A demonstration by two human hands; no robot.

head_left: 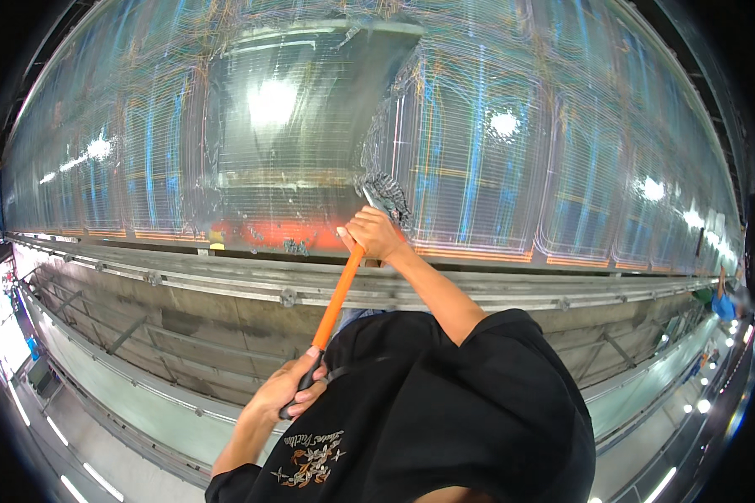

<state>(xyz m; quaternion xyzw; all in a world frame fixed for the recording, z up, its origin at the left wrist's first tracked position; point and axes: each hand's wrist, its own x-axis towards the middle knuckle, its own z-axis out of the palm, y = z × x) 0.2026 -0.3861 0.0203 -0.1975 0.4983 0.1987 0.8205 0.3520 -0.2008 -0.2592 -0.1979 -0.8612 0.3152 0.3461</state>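
Observation:
My left hand (289, 387) is closed around the black grip at the lower end of a long-handled scraper (341, 295) with an orange shaft. Higher up, near its head, my right hand (372, 235) wraps the shaft. The scraper slants up and away from me, its metal head partly hidden by the right hand. Just beyond that hand, crumpled dark grey shreds (384, 194) lie on a wide glossy panel (478, 168) patterned with fine coloured lines. Left of the shreds is a plainer greenish patch (302, 126), with a red strip (268, 234) along its near edge.
A metal rail (226, 278) runs along the panel's near edge, in front of my body. Metal framing (176, 348) lies below it on the left. A person in blue (724, 306) is at the far right.

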